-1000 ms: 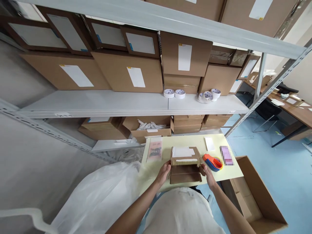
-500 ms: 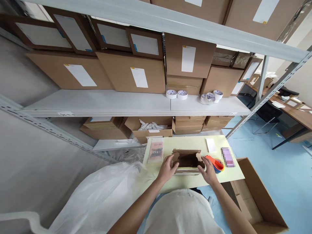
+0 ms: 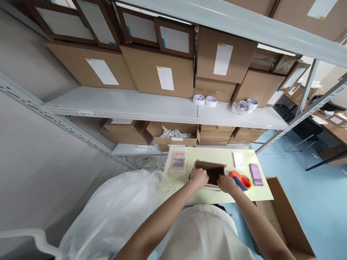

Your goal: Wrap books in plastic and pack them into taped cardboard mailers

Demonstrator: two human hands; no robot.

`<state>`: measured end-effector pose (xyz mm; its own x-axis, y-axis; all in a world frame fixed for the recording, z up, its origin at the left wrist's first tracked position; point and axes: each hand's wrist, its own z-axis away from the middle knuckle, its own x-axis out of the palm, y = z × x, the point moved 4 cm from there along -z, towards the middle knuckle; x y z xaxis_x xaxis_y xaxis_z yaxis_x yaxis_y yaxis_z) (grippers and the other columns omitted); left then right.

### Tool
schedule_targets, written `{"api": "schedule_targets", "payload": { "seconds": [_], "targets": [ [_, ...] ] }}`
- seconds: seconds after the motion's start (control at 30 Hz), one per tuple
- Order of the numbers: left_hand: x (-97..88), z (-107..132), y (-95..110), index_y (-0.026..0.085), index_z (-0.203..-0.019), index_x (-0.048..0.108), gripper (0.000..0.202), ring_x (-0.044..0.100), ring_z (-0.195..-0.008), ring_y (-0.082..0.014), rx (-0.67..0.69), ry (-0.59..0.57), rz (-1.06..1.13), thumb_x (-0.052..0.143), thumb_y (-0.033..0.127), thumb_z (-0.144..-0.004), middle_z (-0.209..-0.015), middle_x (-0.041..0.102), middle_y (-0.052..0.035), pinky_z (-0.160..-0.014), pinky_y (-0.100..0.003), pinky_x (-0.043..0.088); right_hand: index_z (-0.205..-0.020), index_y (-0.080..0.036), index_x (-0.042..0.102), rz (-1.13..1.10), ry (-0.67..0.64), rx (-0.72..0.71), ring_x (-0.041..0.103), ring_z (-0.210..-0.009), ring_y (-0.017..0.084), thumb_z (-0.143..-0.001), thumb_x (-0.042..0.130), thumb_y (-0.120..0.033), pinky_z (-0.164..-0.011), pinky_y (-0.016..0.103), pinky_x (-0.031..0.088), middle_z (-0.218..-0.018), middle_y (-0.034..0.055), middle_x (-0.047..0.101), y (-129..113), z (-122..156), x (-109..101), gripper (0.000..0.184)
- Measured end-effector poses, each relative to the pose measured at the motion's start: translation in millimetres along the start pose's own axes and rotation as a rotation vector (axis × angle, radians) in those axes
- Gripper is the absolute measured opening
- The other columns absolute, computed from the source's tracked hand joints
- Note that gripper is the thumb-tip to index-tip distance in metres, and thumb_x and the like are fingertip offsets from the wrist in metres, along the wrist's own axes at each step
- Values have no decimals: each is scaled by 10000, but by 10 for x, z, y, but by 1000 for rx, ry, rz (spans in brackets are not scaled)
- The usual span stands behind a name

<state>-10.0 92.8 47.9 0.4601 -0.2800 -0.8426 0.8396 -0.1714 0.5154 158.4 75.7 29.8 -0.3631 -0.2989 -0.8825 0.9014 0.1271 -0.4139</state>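
A small cardboard box (image 3: 210, 165) stands on the pale yellow table with its top open and a dark inside. My left hand (image 3: 199, 177) is closed over its left side, fingers curled down toward the inside. At the near right corner, my right hand (image 3: 226, 183) grips the box edge with bent fingers. Both sets of fingertips are partly hidden by the hands and the box wall. Just right of my right hand lies a red and blue tape dispenser (image 3: 240, 180) with yellow parts.
The table (image 3: 195, 153) also carries a pink printed packet (image 3: 178, 161), a white card (image 3: 238, 159) and a blurred purple item (image 3: 256, 174). Translucent plastic (image 3: 116, 206) bulges at left; a large open carton (image 3: 288, 220) sits at right. Tape rolls (image 3: 205, 100) and boxes fill the shelving behind.
Both hands have moved from holding the box's outer sides with spread fingers to curling over its top edges, closer together. The view has shifted slightly.
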Motion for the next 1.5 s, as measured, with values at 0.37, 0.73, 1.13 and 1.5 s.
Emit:
{"api": "schedule_targets", "payload": {
  "seconds": [0.37, 0.73, 1.13, 1.5],
  "targets": [
    [320, 495, -575, 109, -1506, 212, 1221, 141, -1447, -444, -101, 24, 77, 680, 734, -567, -1570, 144, -275, -1117, -613, 86, -1532, -235, 179, -32, 2, 161, 196, -1416, 486, -617, 773, -572, -1063, 641, 265, -1604, 151, 142, 498, 428, 194, 1142],
    [695, 522, -682, 228, -1530, 95, 1207, 245, -1445, -345, -130, 168, 539, 820, 391, -579, -1597, 192, -154, -1159, -465, 261, -1538, -189, 33, -409, 180, -2, 169, -1468, 340, -700, 760, -525, -1165, 524, 238, -1595, 196, 144, 638, 432, 442, 1159],
    [761, 76, -630, 278, -1528, 130, 1109, 331, -1412, -282, -124, 258, 593, 807, 223, -652, -1555, 321, -125, -1148, -434, 319, -1543, -222, 53, -327, 271, -7, 296, -1429, 331, -778, 691, -522, -1094, 505, 369, -1588, 188, 191, 990, 44, 302, 1040],
    [708, 78, -629, 230, -1508, 238, 1038, 305, -1422, -302, -222, 348, 577, 815, 315, -650, -1561, 299, -148, -1161, -430, 291, -1535, -201, 143, 164, 200, -80, 71, -1466, 414, -869, 542, -234, -1076, 732, 127, -1605, 178, 110, 498, -76, -54, 776]
  ]
}}
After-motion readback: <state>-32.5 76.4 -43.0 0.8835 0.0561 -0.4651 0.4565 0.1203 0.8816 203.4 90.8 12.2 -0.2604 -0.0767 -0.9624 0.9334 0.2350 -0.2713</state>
